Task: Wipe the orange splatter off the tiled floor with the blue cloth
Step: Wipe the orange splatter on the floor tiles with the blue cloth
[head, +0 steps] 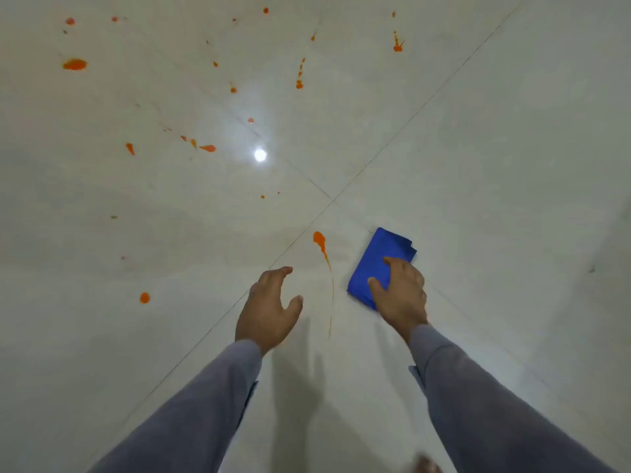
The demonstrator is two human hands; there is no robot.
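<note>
— While you kneel there, how many cloths?
— One blue cloth [379,264] on the tiled floor [495,148], my right hand [401,288] pressing it flat. Left hand [269,308] hovers, fingers loose. Orange splatter [320,242]: one streak beside the cloth, some twenty spots beyond.

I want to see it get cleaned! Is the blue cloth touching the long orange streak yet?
Apart. The head view shows bare tile between the cloth and the streak.
</note>
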